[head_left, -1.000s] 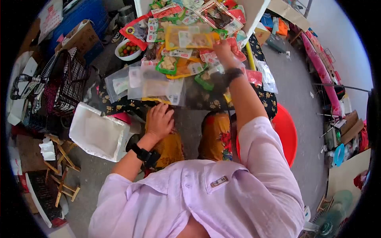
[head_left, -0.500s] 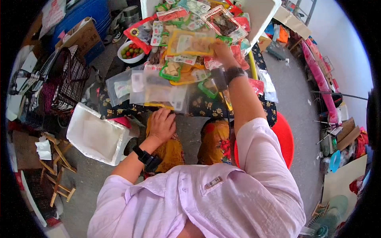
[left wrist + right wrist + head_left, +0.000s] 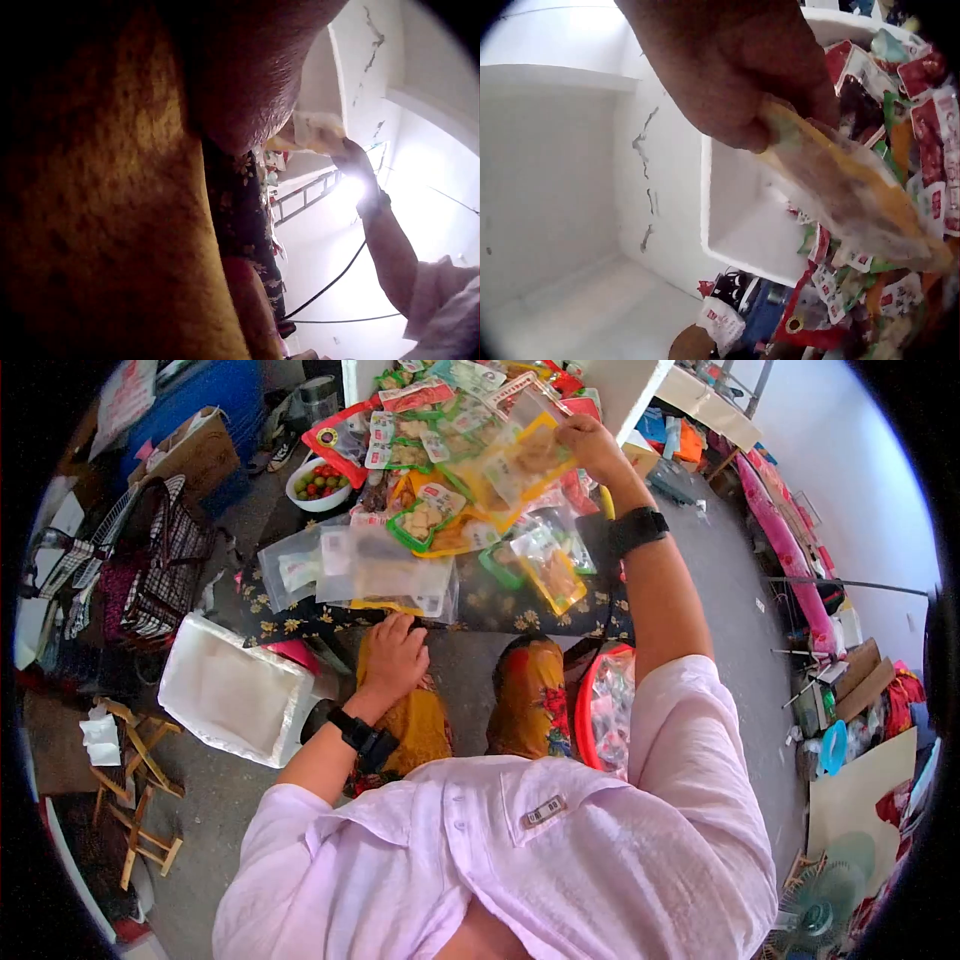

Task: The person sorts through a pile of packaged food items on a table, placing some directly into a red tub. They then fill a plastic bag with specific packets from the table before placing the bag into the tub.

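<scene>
Head view: right hand pinches a yellow pouch by one corner above the tabletop; it could slip. Left hand rests relaxed on the knee.

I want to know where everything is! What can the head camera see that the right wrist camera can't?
Only the head view shows the left hand resting on a knee, the bowl of small fruit, the checked bag, the clear bags on the table edge and the red tub.

Only the right wrist view shows the inside of the white foam box from close up.

Both show the right hand pinching the yellow packet above the pile of packets.
</scene>
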The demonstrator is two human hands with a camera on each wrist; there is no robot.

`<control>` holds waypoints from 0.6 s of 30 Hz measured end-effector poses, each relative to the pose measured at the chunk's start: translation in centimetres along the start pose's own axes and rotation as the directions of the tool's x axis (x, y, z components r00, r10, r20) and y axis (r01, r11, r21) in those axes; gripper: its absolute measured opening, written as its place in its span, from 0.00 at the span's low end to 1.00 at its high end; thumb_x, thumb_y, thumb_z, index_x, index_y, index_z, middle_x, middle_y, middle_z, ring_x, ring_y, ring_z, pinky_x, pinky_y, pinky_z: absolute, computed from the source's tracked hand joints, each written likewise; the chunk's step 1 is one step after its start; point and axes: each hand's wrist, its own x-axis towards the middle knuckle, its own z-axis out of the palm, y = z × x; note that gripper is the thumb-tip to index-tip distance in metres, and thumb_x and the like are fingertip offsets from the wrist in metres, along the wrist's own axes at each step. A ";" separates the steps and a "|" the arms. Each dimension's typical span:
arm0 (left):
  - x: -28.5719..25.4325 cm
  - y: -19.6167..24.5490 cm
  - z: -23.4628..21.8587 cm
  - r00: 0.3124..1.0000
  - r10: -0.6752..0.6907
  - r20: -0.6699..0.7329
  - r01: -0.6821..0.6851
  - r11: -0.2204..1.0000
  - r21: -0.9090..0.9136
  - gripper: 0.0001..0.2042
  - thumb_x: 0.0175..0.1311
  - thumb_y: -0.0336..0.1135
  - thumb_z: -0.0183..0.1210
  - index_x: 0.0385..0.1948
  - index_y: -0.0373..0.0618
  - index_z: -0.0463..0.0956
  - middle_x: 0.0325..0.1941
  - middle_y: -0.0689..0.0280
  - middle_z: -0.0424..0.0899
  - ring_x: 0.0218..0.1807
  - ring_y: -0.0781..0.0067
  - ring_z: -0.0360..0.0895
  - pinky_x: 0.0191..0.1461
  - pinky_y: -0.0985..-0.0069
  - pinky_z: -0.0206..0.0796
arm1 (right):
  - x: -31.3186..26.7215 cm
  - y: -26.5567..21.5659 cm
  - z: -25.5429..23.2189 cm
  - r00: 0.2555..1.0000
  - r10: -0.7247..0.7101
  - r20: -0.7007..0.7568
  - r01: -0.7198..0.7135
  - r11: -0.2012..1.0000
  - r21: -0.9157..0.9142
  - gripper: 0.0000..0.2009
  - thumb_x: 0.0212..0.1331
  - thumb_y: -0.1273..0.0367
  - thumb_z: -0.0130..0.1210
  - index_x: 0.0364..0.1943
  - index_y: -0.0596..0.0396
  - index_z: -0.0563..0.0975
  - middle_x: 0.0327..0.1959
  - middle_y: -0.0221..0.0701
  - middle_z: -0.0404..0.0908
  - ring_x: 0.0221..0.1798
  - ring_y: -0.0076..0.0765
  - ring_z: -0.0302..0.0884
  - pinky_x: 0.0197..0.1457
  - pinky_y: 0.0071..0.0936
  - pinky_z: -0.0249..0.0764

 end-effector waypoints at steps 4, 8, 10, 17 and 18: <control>-0.2 0.2 -0.2 1.000 0.004 -0.002 -0.004 1.000 -0.006 0.12 0.42 0.31 0.53 0.31 0.41 0.69 0.41 0.57 0.65 0.48 0.56 0.60 0.49 0.61 0.53 | -1.2 0.9 -2.0 0.999 0.021 0.047 -0.022 0.999 0.027 0.09 0.46 0.69 0.49 0.27 0.63 0.73 0.23 0.32 0.73 0.29 0.27 0.69 0.34 0.22 0.65; 0.0 0.6 -0.4 1.000 -0.014 0.013 0.015 1.000 -0.014 0.13 0.45 0.32 0.53 0.35 0.40 0.68 0.42 0.54 0.66 0.48 0.53 0.62 0.50 0.61 0.54 | -3.0 2.1 -4.1 0.981 -0.173 0.089 0.183 0.977 -0.110 0.08 0.47 0.70 0.49 0.28 0.61 0.72 0.25 0.31 0.72 0.31 0.29 0.69 0.38 0.21 0.64; 0.3 0.9 -0.7 0.999 -0.040 0.036 0.043 0.997 -0.065 0.14 0.47 0.33 0.52 0.36 0.39 0.67 0.43 0.53 0.66 0.49 0.52 0.61 0.51 0.61 0.53 | -3.7 1.0 -4.6 0.982 -0.148 0.120 0.161 0.981 -0.111 0.07 0.47 0.70 0.48 0.29 0.61 0.72 0.26 0.30 0.72 0.32 0.29 0.69 0.39 0.21 0.64; 8.7 1.4 -1.6 0.971 -0.225 -0.081 0.161 0.867 -0.471 0.24 0.48 0.40 0.55 0.46 0.38 0.60 0.45 0.51 0.66 0.49 0.53 0.62 0.51 0.67 0.55 | -7.6 -3.8 -6.1 0.968 0.008 0.250 -0.061 0.977 0.204 0.07 0.50 0.70 0.49 0.30 0.59 0.72 0.28 0.25 0.72 0.34 0.21 0.68 0.40 0.17 0.64; 10.3 1.0 -1.7 0.969 -0.245 -0.018 0.194 0.811 -0.551 0.27 0.49 0.42 0.55 0.49 0.38 0.57 0.48 0.53 0.64 0.51 0.58 0.62 0.52 0.69 0.54 | -8.0 -3.8 -6.1 0.964 -0.007 0.267 -0.065 0.963 0.260 0.07 0.50 0.70 0.49 0.31 0.59 0.72 0.28 0.24 0.72 0.34 0.20 0.68 0.40 0.17 0.63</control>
